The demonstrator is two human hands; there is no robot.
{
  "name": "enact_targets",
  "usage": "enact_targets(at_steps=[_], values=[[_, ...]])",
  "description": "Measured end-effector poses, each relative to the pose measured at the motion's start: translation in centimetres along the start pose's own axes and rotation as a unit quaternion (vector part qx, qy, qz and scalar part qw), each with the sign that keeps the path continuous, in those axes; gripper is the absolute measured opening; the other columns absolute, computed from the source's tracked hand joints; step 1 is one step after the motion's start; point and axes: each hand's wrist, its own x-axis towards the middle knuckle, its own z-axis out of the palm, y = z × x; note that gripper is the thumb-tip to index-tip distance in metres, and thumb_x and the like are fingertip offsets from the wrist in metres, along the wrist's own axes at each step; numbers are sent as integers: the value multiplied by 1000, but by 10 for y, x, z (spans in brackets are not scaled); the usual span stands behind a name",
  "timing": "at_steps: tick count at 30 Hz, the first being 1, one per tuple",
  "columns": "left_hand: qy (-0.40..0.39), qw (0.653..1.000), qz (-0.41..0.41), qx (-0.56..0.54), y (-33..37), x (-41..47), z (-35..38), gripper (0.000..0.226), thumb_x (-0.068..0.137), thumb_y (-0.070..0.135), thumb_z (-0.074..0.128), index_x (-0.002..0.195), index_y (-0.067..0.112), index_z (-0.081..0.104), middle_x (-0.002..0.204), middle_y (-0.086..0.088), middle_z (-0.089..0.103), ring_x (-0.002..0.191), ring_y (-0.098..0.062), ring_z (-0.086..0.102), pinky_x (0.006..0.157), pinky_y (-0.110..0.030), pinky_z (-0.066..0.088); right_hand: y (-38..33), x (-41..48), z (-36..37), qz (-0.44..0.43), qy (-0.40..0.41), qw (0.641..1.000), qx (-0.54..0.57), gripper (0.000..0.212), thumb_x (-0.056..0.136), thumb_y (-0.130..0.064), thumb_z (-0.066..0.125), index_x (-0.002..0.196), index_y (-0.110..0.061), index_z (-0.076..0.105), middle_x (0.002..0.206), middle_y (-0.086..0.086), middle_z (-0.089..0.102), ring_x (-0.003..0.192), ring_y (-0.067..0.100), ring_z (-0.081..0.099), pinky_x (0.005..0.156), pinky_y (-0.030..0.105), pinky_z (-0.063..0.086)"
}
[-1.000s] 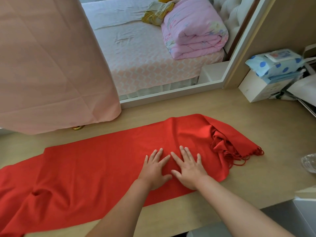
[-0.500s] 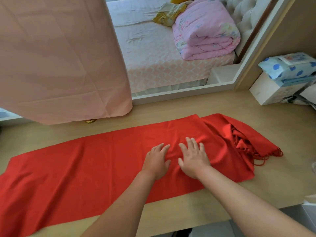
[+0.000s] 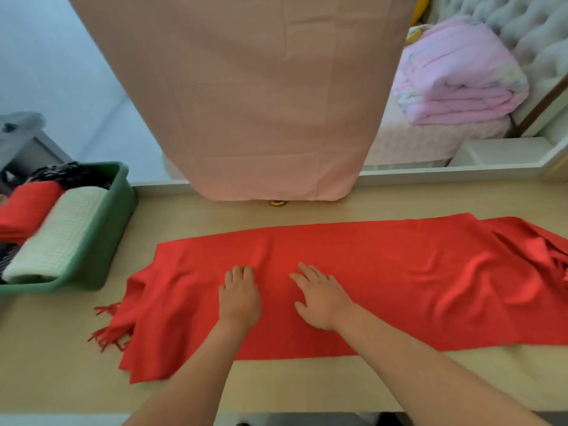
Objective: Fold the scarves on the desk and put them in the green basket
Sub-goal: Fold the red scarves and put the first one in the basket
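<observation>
A long red scarf (image 3: 384, 272) lies spread lengthwise across the wooden desk (image 3: 307, 385), its fringed left end (image 3: 107, 330) rumpled and its right end bunched at the frame edge. My left hand (image 3: 239, 295) and my right hand (image 3: 319, 296) rest flat on the scarf's middle, side by side, fingers straight. The green basket (image 3: 113, 216) stands at the desk's left. It holds a folded red scarf (image 3: 26, 207), a folded pale green scarf (image 3: 58, 229) and a dark patterned one (image 3: 64, 173).
A pink curtain (image 3: 261, 96) hangs down to the desk's far edge, with a small gold ring (image 3: 278, 203) under its hem. Behind the desk is a bed with a folded pink quilt (image 3: 455, 78). A white ledge (image 3: 498, 152) sits at the back right.
The view has swung left, bringing the green basket and the scarf's fringed left end into sight. Both hands have slid leftward along the scarf and now lie a little further apart.
</observation>
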Motion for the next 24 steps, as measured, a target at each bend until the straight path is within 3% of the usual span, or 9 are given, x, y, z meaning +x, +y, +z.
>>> enact_targets(at_steps=[3, 6, 8, 11, 14, 17, 20, 22, 24], values=[[-59, 998, -16, 8, -62, -2, 1, 49, 95, 30, 49, 142, 20, 40, 145, -7, 38, 132, -29, 36, 99, -46, 43, -51, 21, 20, -16, -18, 1000, -12, 74, 96, -44, 46, 157, -34, 8, 166, 3, -3, 153, 23, 2, 120, 50, 17], [-164, 986, 19, 8, -111, -6, 4, 70, 96, 45, 47, 156, 32, 12, 164, -5, 0, 150, -30, 1, 118, -52, 15, -77, 36, 40, 1, -51, 998, -42, 72, 97, -51, 43, 155, -42, 1, 165, 3, -11, 152, 23, -6, 120, 56, 10], [-199, 979, 29, 22, -134, -4, 3, 81, 92, 57, 49, 154, 41, -1, 163, -1, -16, 149, -30, -15, 118, -56, 0, -80, 39, 48, 29, -53, 996, -64, 69, 98, -54, 38, 154, -45, -1, 164, 0, -17, 152, 22, -13, 118, 61, 6], [-225, 974, 28, 22, -152, 11, -2, 93, 84, 66, 54, 153, 45, -5, 161, 0, -23, 147, -29, -23, 116, -57, -6, -81, 39, 50, 75, -53, 993, -71, 68, 98, -54, 36, 153, -47, -4, 163, -4, -21, 151, 24, -15, 117, 63, 6], [-239, 970, 38, -11, -158, 27, -10, 87, 85, 57, 59, 154, 43, 8, 163, 2, -14, 149, -25, -18, 118, -54, -4, -91, 44, 43, 97, -51, 990, -87, 68, 97, -51, 38, 155, -41, 4, 165, 3, -11, 152, 30, -7, 118, 62, 4], [-139, 986, 42, -79, -163, 29, -22, 62, 91, 37, 58, 149, 33, 34, 160, 0, 24, 149, -21, 15, 118, -44, 15, -111, 57, 34, 102, -20, 990, -99, 65, 93, -47, 40, 153, -27, 23, 164, 14, 7, 151, 33, 2, 119, 59, 2], [-14, 994, 22, -103, -180, 17, -35, 46, 88, 13, 55, 134, 23, 55, 136, 0, 53, 126, -24, 47, 100, -40, 37, -137, 69, 30, 66, 10, 995, -76, 65, 93, -42, 43, 152, -23, 25, 163, 15, 9, 151, 32, 3, 121, 55, 5], [31, 994, -24, -101, -199, 7, -39, 41, 83, 3, 53, 121, 17, 61, 117, -5, 59, 107, -31, 54, 89, -42, 44, -159, 75, 30, 22, 17, 998, -62, 65, 93, -40, 45, 152, -24, 25, 164, 13, 9, 152, 30, 5, 121, 53, 8], [43, 992, -66, -100, -222, -3, -38, 40, 80, -1, 52, 117, 11, 62, 111, -11, 57, 101, -36, 54, 85, -45, 46, -183, 81, 33, -18, 13, 999, -46, 64, 94, -39, 47, 152, -24, 25, 164, 12, 9, 151, 29, 8, 121, 51, 12]])
